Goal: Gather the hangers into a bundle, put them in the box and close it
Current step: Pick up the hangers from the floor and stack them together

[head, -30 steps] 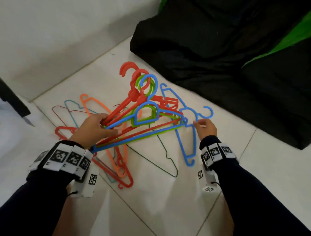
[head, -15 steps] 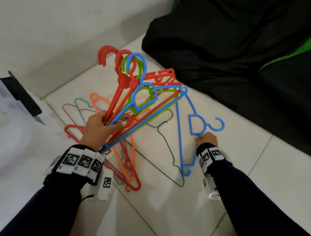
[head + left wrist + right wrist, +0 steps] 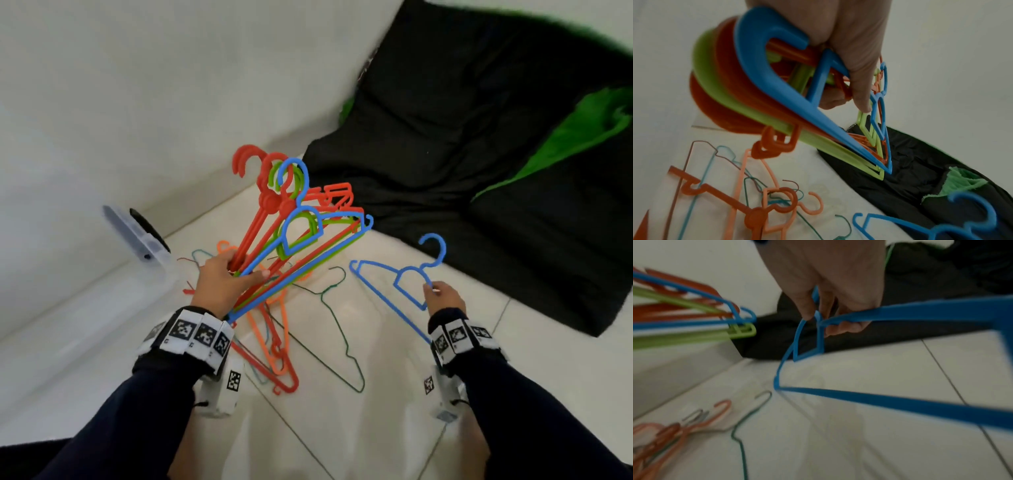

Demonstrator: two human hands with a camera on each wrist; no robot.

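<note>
My left hand (image 3: 226,284) (image 3: 855,53) grips a bundle of red, green and blue plastic hangers (image 3: 291,222) (image 3: 764,91) raised off the floor, hooks pointing up and away. My right hand (image 3: 442,298) (image 3: 830,293) pinches a single blue hanger (image 3: 387,291) (image 3: 900,402) near its neck and holds it above the floor, apart from the bundle. More hangers lie on the white floor below: orange and red plastic ones (image 3: 277,346) (image 3: 756,216) and a thin green wire one (image 3: 337,325) (image 3: 740,443). A clear plastic box (image 3: 137,236) stands at the left by the wall.
A black and green cushion (image 3: 479,171) (image 3: 910,186) fills the right and far side on the floor. A white wall (image 3: 137,102) runs behind the hangers. White floor tiles (image 3: 376,428) stretch between my arms.
My left hand lifted the bundle higher and tilted it more upright. My right hand picked the single blue hanger up off the floor. The head view swung, bringing the clear box into sight.
</note>
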